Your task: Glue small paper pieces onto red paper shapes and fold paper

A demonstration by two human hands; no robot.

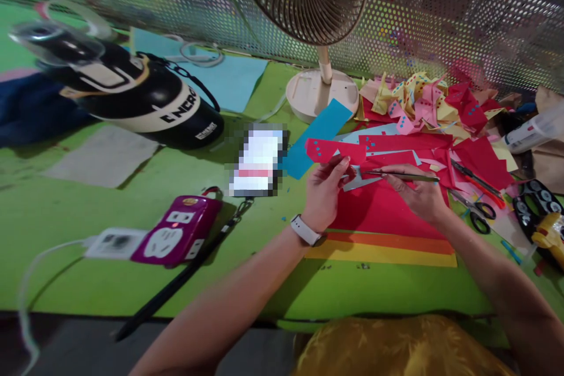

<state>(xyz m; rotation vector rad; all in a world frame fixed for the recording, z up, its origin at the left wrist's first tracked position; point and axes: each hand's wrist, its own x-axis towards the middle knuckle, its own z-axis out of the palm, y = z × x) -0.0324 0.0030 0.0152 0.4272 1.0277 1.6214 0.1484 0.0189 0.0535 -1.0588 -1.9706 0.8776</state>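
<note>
Between the thumb and fingers of my left hand [324, 191] is a red paper strip [326, 151] with small blue dots at its left end. My right hand [418, 194] grips slim metal tweezers [409, 176], their tip pointing left, close to the left fingertips. Whether the tip touches paper, I cannot tell. Under both hands lie red paper sheets [374, 211], over orange and yellow strips [396, 255]. Another red strip [405, 141] with blue dots lies just beyond. Black scissors [478, 214] and an orange-handled cutter [480, 183] rest right of my right hand.
A fan [324, 97] stands at the back beside a heap of coloured paper scraps [423, 100]. Leftward are a blurred phone [258, 161], a purple power adapter [180, 232] with a white plug, and a black bottle [145, 97] on its side. A blue strip [317, 138] lies near the phone.
</note>
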